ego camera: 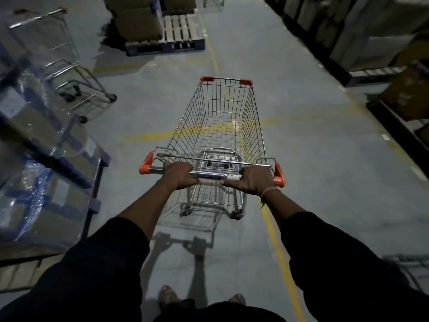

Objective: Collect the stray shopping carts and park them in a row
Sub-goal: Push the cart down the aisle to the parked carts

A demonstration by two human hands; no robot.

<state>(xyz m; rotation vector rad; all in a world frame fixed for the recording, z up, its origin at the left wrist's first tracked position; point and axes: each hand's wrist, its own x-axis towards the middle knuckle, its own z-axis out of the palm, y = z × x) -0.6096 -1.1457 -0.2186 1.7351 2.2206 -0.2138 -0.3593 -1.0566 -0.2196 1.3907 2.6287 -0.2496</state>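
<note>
In the aisle, two hands, left [180,175] and right [253,180], grip one cart [220,126]; a second cart [69,73] stands left.

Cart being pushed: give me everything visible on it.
The shopping cart is a silver wire-mesh basket, empty, upright on its wheels, pointing away down the grey aisle floor over faded yellow lines. Orange plastic caps mark both front corners and both ends of the metal handle bar. The child-seat flap sits folded behind the handle. The left hand and right hand both grip the bar. Nothing else touches it.
</note>
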